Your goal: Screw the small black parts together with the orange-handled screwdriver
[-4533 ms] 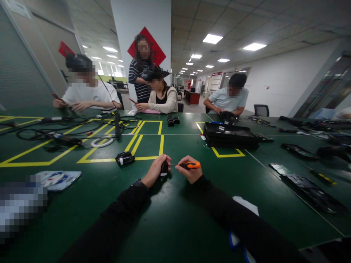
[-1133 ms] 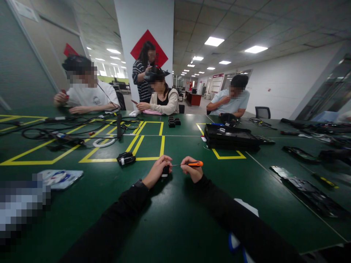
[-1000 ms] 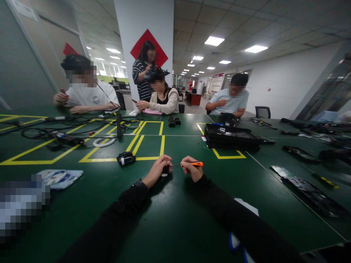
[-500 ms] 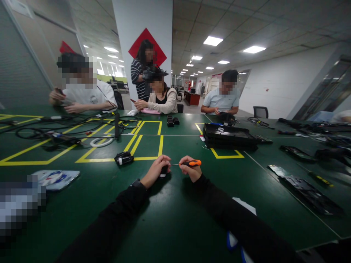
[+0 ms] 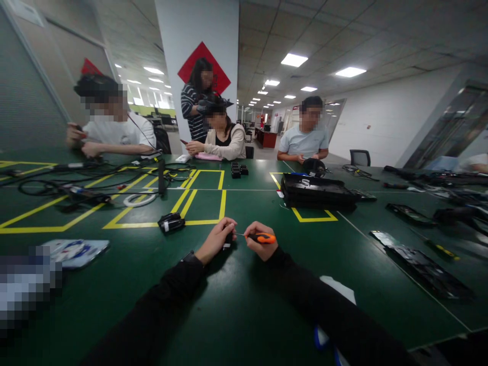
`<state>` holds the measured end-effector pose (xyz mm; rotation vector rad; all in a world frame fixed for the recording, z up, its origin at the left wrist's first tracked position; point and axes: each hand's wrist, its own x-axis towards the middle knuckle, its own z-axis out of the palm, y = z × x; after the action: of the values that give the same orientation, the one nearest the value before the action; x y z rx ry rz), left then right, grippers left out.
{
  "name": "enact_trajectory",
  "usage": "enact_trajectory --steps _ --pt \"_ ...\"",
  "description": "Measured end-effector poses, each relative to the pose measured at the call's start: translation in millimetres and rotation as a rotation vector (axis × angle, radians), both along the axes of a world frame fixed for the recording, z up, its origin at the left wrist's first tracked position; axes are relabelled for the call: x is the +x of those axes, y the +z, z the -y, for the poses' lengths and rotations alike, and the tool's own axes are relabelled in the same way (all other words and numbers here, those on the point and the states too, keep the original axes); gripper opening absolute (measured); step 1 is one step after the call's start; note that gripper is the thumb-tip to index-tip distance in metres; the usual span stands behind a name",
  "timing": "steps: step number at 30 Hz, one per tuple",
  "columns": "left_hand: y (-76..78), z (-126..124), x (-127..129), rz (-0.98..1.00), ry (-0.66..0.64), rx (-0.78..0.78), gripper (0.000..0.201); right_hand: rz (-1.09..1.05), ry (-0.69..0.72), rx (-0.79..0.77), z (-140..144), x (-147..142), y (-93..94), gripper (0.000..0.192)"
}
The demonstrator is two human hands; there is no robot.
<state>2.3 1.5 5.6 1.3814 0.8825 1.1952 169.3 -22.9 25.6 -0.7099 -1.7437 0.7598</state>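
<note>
The left hand (image 5: 216,240) is curling over a small black part (image 5: 227,240) on the green table (image 5: 244,305), fingers wrapped around it and pinning it to the surface. At its three o'clock, the right hand (image 5: 260,245) is pinching the orange-handled screwdriver (image 5: 260,237), fingers closed tight on the handle, and the thin shaft is running level toward the black part; whether the tip is touching it cannot be told. Both black sleeves are stretching in from six o'clock.

At ten o'clock from the hands, just beside the yellow tape lines (image 5: 198,201), another small black device (image 5: 171,222) is lying. At one o'clock a stack of black trays (image 5: 318,190) is sitting. Far at nine o'clock a blue-and-white packet (image 5: 74,250) is lying flat. Across at twelve o'clock, other people are sitting at the far edge.
</note>
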Motion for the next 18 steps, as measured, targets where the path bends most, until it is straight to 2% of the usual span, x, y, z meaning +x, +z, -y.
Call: enact_trajectory --steps 2,5,14,18 --pt "1.7 1.3 0.1 0.007 0.020 0.005 0.023 0.076 -0.017 0.107 2.1 -1.1 0.6 0.005" --pt "2.5 2.9 -0.1 0.027 0.018 0.011 0.024 0.112 -0.035 0.154 4.0 -0.9 1.7 0.009" --pt "1.9 2.1 -0.1 0.039 0.009 0.016 0.028 -0.049 -0.077 -0.097 -0.8 0.8 -1.7 0.009" --pt "5.0 4.7 1.3 0.047 0.009 0.048 0.031 -0.112 -0.040 -0.093 -1.2 1.7 2.5 0.009"
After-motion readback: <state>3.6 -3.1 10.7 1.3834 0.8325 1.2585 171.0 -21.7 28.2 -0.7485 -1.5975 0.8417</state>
